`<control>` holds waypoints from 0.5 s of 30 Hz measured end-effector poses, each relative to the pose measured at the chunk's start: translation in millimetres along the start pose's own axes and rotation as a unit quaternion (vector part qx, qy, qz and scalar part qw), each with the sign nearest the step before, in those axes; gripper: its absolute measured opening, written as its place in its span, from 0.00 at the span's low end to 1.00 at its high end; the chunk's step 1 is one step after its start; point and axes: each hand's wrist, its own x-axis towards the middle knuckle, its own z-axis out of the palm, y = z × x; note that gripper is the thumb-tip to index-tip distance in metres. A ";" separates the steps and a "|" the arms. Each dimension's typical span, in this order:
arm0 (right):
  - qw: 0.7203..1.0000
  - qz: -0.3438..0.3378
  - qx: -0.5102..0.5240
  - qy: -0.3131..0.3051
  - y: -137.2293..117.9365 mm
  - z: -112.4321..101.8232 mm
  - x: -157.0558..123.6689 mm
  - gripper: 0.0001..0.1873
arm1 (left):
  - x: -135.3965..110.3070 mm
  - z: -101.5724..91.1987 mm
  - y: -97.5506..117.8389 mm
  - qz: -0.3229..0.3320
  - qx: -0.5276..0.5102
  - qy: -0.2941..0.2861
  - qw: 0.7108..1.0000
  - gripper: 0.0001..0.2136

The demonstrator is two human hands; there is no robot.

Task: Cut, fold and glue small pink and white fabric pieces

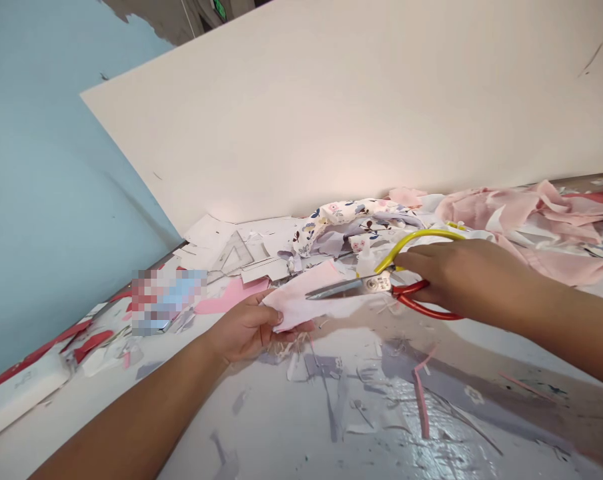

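My left hand (244, 328) pinches a small pale pink piece of fabric (301, 300) just above the table, thumb on top and fingers underneath. My right hand (456, 277) grips large scissors (376, 283) that have one yellow handle loop and one red one. The steel blades point left and lie across the pink piece, nearly closed. Thin trimmings lie on the table below the piece.
The glossy white table (331, 427) is strewn with grey and pink scraps and strips. Floral fabric (351, 223) and pink fabric (521, 217) pile up at the back right. Paper pieces and a clear set square (234, 253) lie at back left. A large white board (361, 100) leans behind.
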 end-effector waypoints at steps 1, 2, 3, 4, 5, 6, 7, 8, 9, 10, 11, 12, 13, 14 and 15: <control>0.999 0.025 -0.017 -0.011 1.9 -4.0 0.6 0.02 | 1.2 -0.6 0.6 0.011 0.003 0.006 1.000 0.18; 0.998 0.054 -0.010 -0.027 3.0 -8.0 1.0 0.02 | 2.3 -0.9 0.8 0.023 0.006 0.011 1.000 0.19; 0.995 0.081 0.037 -0.048 3.1 -11.9 1.3 0.03 | 3.2 -0.9 0.4 0.033 0.010 0.015 0.999 0.20; 0.986 0.100 0.114 -0.076 2.4 -15.6 1.3 0.04 | 3.7 -0.5 -0.4 0.039 0.013 0.018 0.999 0.20; 0.964 0.106 0.211 -0.119 1.0 -18.9 1.0 0.06 | 3.7 0.3 -1.5 0.039 0.017 0.018 0.999 0.20; 0.928 0.109 0.313 -0.168 -1.0 -21.7 0.3 0.07 | 3.1 1.3 -2.6 0.034 0.020 0.015 0.999 0.20; 0.879 0.107 0.406 -0.227 -3.6 -23.8 -0.6 0.08 | 2.1 2.6 -3.6 0.026 0.024 0.007 0.999 0.20; 0.822 0.105 0.478 -0.293 -6.5 -25.2 -2.0 0.08 | 0.6 4.2 -4.4 0.016 0.031 -0.002 0.999 0.19; 0.768 0.109 0.525 -0.349 -9.7 -25.8 -3.5 0.09 | -1.2 5.8 -5.0 0.006 0.040 -0.008 0.999 0.19; 0.720 0.106 0.550 -0.409 -12.9 -25.3 -5.1 0.11 | -3.1 7.6 -5.4 -0.002 0.050 -0.011 0.999 0.18; 0.695 0.104 0.556 -0.444 -16.0 -23.9 -6.7 0.13 | -4.9 9.2 -5.6 -0.008 0.060 -0.014 0.998 0.17; 0.682 0.104 0.564 -0.454 -18.6 -21.6 -8.1 0.18 | -6.5 10.7 -5.9 -0.011 0.068 -0.019 0.997 0.16; 0.668 0.105 0.575 -0.461 -20.8 -18.6 -9.1 0.23 | -7.8 11.9 -6.3 -0.014 0.075 -0.037 0.996 0.15; 0.654 0.108 0.582 -0.472 -22.5 -15.2 -9.9 0.27 | -8.8 12.7 -6.7 -0.017 0.081 -0.062 0.995 0.15; 0.640 0.110 0.587 -0.483 -23.8 -11.7 -10.5 0.30 | -9.6 13.1 -7.2 -0.017 0.087 -0.092 0.992 0.14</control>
